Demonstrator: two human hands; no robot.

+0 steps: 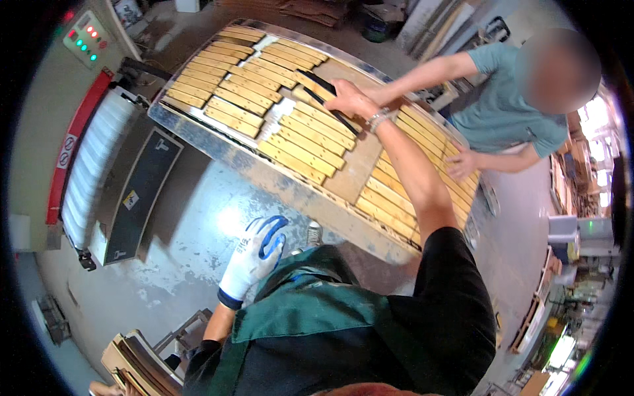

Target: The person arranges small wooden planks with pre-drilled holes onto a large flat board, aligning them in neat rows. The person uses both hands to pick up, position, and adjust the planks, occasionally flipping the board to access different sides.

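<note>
My right hand (352, 104), bare and with a bracelet at the wrist, reaches over the table. Its fingers close round the end of a yellow wooden slat (310, 84) with black along its edges. Rows of similar slats (300, 152) lie on the board around it. My left hand (254, 254), in a white glove with blue fingertips, hangs in front of my green apron (310, 307). Its fingers are loosely curved and apart, with nothing in them. A co-worker's hand (382, 94) is right beside my right hand, partly hidden by it.
A co-worker in a teal shirt (495, 86) stands across the large table (218, 148), other hand (464, 164) on the slats. At left are a machine with a red bar (66, 152), clear strip curtain (99, 155) and lit button panel (86, 41). Stacked boards (135, 363) stand lower left.
</note>
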